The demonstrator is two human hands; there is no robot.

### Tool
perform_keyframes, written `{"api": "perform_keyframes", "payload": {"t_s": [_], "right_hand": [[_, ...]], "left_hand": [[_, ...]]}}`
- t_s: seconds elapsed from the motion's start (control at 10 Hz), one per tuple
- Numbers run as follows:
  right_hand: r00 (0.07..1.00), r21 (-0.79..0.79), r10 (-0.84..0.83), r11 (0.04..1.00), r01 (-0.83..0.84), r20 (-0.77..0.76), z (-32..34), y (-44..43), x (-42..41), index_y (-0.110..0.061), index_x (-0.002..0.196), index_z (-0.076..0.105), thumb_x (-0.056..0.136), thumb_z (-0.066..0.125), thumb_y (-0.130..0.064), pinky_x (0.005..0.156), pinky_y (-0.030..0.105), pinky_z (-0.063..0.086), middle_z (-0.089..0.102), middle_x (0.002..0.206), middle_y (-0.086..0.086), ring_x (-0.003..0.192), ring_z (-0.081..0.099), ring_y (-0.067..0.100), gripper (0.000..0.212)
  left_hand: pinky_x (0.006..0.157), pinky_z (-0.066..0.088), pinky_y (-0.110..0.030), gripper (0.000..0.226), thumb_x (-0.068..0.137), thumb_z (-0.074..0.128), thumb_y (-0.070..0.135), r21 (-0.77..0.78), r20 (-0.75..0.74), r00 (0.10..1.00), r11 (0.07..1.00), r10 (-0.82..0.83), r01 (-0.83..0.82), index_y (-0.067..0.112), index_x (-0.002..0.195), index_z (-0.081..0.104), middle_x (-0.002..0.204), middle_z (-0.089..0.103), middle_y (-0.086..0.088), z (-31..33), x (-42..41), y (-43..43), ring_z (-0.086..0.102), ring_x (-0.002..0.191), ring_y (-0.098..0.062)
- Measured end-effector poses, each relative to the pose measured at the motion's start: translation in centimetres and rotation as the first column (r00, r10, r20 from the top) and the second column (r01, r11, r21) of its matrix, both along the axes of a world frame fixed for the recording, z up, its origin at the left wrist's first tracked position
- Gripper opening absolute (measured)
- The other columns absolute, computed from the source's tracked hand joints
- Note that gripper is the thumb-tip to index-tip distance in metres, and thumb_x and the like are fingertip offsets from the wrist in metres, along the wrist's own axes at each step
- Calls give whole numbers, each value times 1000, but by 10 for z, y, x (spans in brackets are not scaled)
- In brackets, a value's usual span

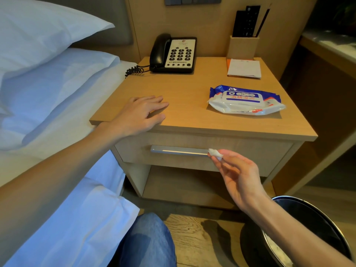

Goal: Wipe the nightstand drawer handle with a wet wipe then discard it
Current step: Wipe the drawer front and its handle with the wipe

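A long silver drawer handle runs across the front of the wooden nightstand. My right hand pinches a small crumpled white wet wipe between thumb and fingertips, pressed against the handle's right end. My left hand lies flat, fingers spread, on the nightstand's front left corner and holds nothing. A blue and white wet wipe pack lies on the top at the right. A round black waste bin stands on the floor at the lower right, under my right forearm.
A black telephone sits at the back of the nightstand, with a notepad and a wooden holder to its right. A bed with white sheets borders the left side. My knee in blue jeans is near the bottom.
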State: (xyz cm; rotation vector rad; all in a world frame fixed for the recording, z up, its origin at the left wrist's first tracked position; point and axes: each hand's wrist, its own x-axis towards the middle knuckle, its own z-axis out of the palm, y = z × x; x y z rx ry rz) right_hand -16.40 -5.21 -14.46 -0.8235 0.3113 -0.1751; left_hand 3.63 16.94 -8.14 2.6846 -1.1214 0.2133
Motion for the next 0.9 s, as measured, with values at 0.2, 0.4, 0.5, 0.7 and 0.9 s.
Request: {"api": "perform_keyframes", "payload": {"t_s": [0.2,0.4,0.5,0.7,0.9], "right_hand": [[997,-570,-80,819,67,1,-6,4,-3,-14,94,72,79,69,-4,85,27,52,72,96,5,97,66,16,19],[989,-732,-53,666,140,140,-7,11,-9,-20,110,61,80,68,4,84,17,51,68,103,-3,98,64,6,39],[988,-763,-30,632,137,152,-9,11,-10,-22,107,62,80,67,4,87,18,51,68,103,-5,99,64,6,38],[980,-811,14,564,157,199,-10,9,-6,-19,94,70,80,67,4,85,18,51,66,104,-2,101,62,10,27],[979,-820,26,552,153,201,-13,7,-4,-16,95,72,80,68,2,86,19,51,65,108,-3,105,61,8,23]], "left_hand": [[108,24,-46,69,82,22,62,-2,-1,1000,1000,-5,5,31,140,42,152,34,3,-1,1,0,26,142,-14],[108,24,-46,68,83,22,62,-1,1,1000,1000,-9,9,31,140,41,152,34,4,-1,1,0,26,142,-14],[108,24,-46,68,82,22,62,3,2,1000,1000,-5,5,31,140,41,152,33,4,-1,2,0,25,142,-13],[107,23,-44,68,81,23,61,2,-4,1000,1000,0,0,32,140,42,152,33,4,-1,2,0,25,142,-13],[106,24,-44,68,82,22,62,4,1,1000,1000,1,-1,32,140,41,152,33,4,-1,1,0,25,142,-13]]}}
